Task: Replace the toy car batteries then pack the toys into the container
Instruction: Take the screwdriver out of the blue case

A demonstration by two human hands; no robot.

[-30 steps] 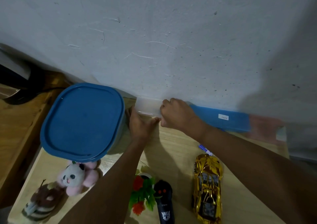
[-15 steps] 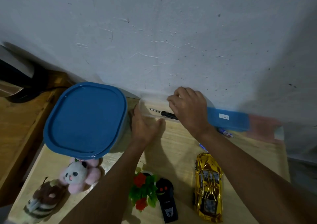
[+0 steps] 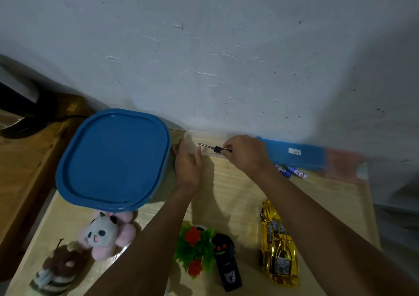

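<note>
Toy car: the gold toy car (image 3: 277, 243) lies on the wooden table (image 3: 238, 193) near the front edge, untouched, well apart from both hands.
Batteries: a few blue-and-white batteries (image 3: 291, 171) lie loose at the back, just beside a blue lid (image 3: 294, 154) by the wall.
Right hand: the right hand (image 3: 246, 154) pinches a small screwdriver (image 3: 214, 148) by its black handle, over a clear box (image 3: 195, 145).
Left hand: the left hand (image 3: 188, 171) rests against that box, fingers loosely spread, gripping nothing.
Container: the large blue-lidded container (image 3: 113, 159) stands closed.
Other toys: panda plush (image 3: 106, 234), striped plush (image 3: 56, 270), red flower toy (image 3: 195, 248) and black remote (image 3: 226, 264) wait along the front.
Progress: early, seemingly; tool fetched, battery swap and all packing remain.
</note>
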